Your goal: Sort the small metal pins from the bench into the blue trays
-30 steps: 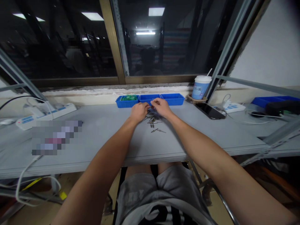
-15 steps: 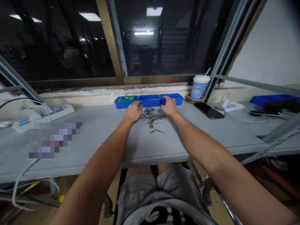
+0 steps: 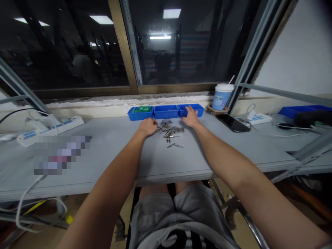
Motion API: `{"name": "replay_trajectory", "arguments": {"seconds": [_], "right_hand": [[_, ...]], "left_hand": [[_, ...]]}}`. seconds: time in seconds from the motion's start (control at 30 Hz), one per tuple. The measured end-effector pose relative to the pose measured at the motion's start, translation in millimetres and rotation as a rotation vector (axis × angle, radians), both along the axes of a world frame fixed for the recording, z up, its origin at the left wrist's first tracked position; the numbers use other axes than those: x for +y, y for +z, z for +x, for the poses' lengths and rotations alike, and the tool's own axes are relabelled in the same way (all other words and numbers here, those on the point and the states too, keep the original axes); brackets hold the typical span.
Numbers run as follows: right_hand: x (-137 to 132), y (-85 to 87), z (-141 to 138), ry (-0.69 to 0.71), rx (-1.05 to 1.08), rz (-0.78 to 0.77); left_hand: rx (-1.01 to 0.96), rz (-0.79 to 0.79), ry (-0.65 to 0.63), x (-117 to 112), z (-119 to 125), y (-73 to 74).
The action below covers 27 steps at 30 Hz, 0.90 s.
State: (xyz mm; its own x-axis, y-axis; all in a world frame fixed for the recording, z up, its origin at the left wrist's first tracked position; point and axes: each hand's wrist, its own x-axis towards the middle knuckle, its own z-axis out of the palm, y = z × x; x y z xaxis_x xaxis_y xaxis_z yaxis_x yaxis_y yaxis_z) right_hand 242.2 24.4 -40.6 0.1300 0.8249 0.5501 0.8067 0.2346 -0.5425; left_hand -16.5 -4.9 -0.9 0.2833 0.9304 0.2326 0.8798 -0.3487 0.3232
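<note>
- Left hand (image 3: 147,127): rests knuckles-up on the grey table (image 3: 109,155), fingers curled under, touching the left edge of the pile of small metal screws (image 3: 169,132); whether it holds one cannot be told
- Right hand (image 3: 191,118): lies palm-down, fingers stretched out and slack, the fingertips at the front wall of the right tray (image 3: 195,111); nothing is seen in its grip
- The two hands are apart, with the pile of screws between them
- Screws: loose on the table, just in front of the middle tray (image 3: 166,112); a few lie stray on the near side of the pile
- Three blue trays stand in a row, side by side, along the far edge of the table; the left tray (image 3: 140,113) holds green pieces
- Cup (image 3: 222,97) with lid and straw: to the right of the trays, by the window sill
- Phone (image 3: 232,122): flat on the table, just in front of the cup
- Power strip (image 3: 49,128): well to the left, with white cables
</note>
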Motion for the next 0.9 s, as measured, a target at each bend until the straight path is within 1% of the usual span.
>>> {"name": "replay_trajectory", "arguments": {"seconds": [0.1, 0.17, 0.27, 0.33, 0.4, 0.47, 0.53, 0.63, 0.7, 0.8, 0.9], "right_hand": [[-12.6, 11.9, -9.1, -0.052, 0.054, 0.007], [-20.9, 19.3, -16.5, -0.031, 0.059, -0.003], [-30.7, 24.7, -28.3, 0.112, 0.027, -0.106], [-35.3, 24.3, -36.6, 0.226, -0.020, -0.155], [-38.7, 22.4, -44.7, 0.303, -0.077, -0.172], [-41.7, 21.2, -52.0, 0.350, -0.128, -0.213], [-44.7, 21.7, -57.7, 0.379, -0.157, -0.293], [-49.5, 25.4, -62.7, 0.415, -0.207, -0.413], [-52.1, 28.1, -64.3, 0.422, -0.259, -0.465], [-53.1, 28.9, -64.2, 0.417, -0.286, -0.461], [-49.4, 24.3, -61.4, 0.425, -0.205, -0.365]], "left_hand": [[-0.015, -0.030, -0.036, -0.4, -0.6, 1.0], [-0.011, -0.046, -0.046, -1.4, -0.8, 1.7], [0.007, -0.066, -0.050, -3.8, -0.5, 3.4], [0.017, -0.074, -0.051, -5.6, 0.2, 4.7], [0.026, -0.077, -0.052, -7.2, 1.1, 5.5], [0.041, -0.069, -0.055, -8.3, 1.9, 5.5], [0.062, -0.058, -0.065, -8.8, 2.4, 5.1], [0.090, -0.037, -0.070, -8.6, 2.6, 4.6], [0.103, -0.029, -0.068, -8.1, 2.6, 4.2], [0.102, -0.024, -0.065, -6.6, 2.4, 2.7], [0.084, 0.004, -0.073, -4.8, 2.0, 0.2]]}}
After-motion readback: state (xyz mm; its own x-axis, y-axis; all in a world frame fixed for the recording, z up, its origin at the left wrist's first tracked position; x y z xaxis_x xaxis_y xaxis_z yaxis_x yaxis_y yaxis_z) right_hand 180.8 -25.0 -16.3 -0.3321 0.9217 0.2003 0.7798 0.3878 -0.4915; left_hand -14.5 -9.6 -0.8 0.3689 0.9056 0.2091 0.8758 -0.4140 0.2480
